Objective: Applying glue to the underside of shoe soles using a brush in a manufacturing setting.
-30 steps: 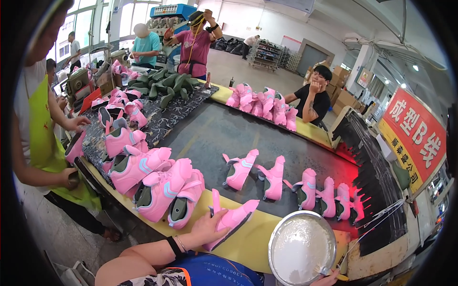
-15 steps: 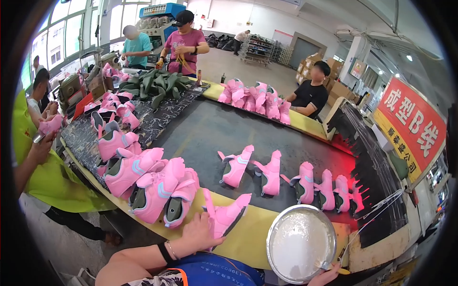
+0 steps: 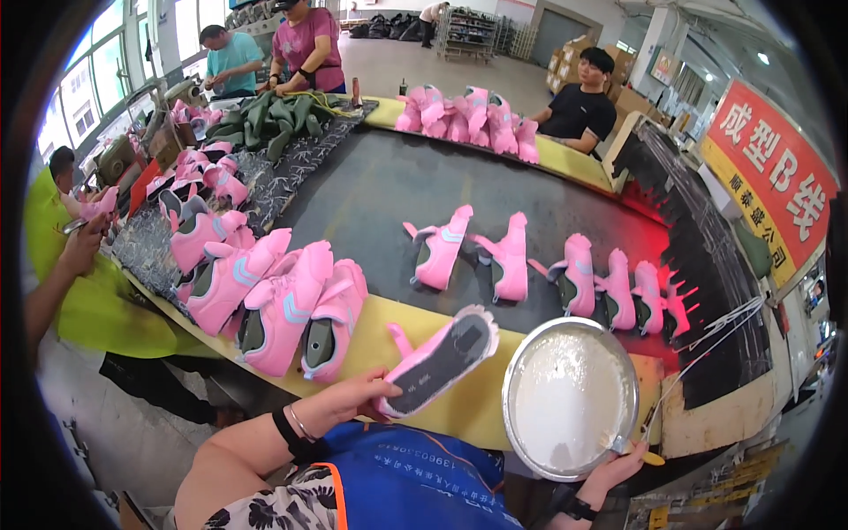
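Observation:
My left hand (image 3: 358, 395) grips a pink shoe upper (image 3: 408, 353) by its heel end. The dark grey underside faces up, a loose pink strap sticks out to the left, and the toe points away to the right. Over the near right rim of a round metal bowl (image 3: 510, 397) of white liquid, my right hand (image 3: 616, 468) is closed around a brush (image 3: 652, 458) with a yellow handle. The bristles lie at the liquid's edge. Left of the held upper, several pink shoes (image 3: 287, 309) stand packed together on the yellow ledge.
A row of pink shoes (image 3: 508, 261) stands on the dark belt (image 3: 353, 203), running toward a red-lit opening (image 3: 654, 309). More pink shoes (image 3: 477, 115) sit on the far ledge. Green shoe forms (image 3: 274, 119) are piled at far left. Several co-workers surround the table.
My left hand has tilted the pink shoe upper so its underside now shows. My right hand has come further into view with the brush. The whole view has shifted.

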A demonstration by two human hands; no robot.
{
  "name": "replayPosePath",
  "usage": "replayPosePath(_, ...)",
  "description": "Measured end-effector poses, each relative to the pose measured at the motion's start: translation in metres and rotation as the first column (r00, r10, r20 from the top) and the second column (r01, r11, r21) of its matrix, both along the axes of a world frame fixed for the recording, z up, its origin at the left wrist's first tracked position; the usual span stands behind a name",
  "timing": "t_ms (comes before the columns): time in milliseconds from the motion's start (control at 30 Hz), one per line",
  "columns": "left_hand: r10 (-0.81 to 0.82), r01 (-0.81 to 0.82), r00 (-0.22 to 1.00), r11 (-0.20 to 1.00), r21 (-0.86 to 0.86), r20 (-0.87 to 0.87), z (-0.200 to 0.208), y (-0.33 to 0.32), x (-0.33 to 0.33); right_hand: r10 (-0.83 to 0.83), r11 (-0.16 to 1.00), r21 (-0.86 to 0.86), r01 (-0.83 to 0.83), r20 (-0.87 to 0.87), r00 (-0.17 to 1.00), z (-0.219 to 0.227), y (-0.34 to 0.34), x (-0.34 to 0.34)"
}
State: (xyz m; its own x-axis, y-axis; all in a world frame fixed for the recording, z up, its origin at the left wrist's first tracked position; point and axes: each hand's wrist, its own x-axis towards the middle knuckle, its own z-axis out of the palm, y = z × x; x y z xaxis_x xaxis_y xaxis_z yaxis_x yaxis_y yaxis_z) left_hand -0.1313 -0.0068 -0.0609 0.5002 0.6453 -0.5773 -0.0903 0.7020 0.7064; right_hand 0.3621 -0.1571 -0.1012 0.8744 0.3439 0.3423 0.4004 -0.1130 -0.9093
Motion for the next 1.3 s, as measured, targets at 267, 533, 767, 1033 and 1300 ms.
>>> replayPosePath(267,0.401,-0.403,0.861,0.913,-0.061,0.312,0.048,0.098,0.034,0.011,0.974,0.216,0.065,-0.335,0.942,0.025,0.014,-0.02)
replayPosePath(533,0.658,-0.607,0.724,0.75,0.263,-0.207,0.033,0.3,0.026,-0.15,0.989,0.008,0.149,0.084,0.985,0.02,0.01,-0.016)
replayPosePath(767,0.511,-0.203,0.319,0.86,0.469,-0.798,-0.034,0.312,0.005,-0.001,0.989,0.146,0.03,-0.192,0.981,0.019,0.009,-0.008)
replayPosePath(1033,0.382,-0.198,0.336,0.922,0.331,-0.861,-0.054,0.312,0.012,-0.015,0.958,0.255,0.135,-0.422,0.907,0.037,0.02,-0.022)
replayPosePath(1300,0.623,-0.277,0.294,0.781,0.559,-0.725,-0.005,0.276,0.075,-0.013,0.968,0.221,0.118,-0.427,0.904,0.025,0.018,-0.008)
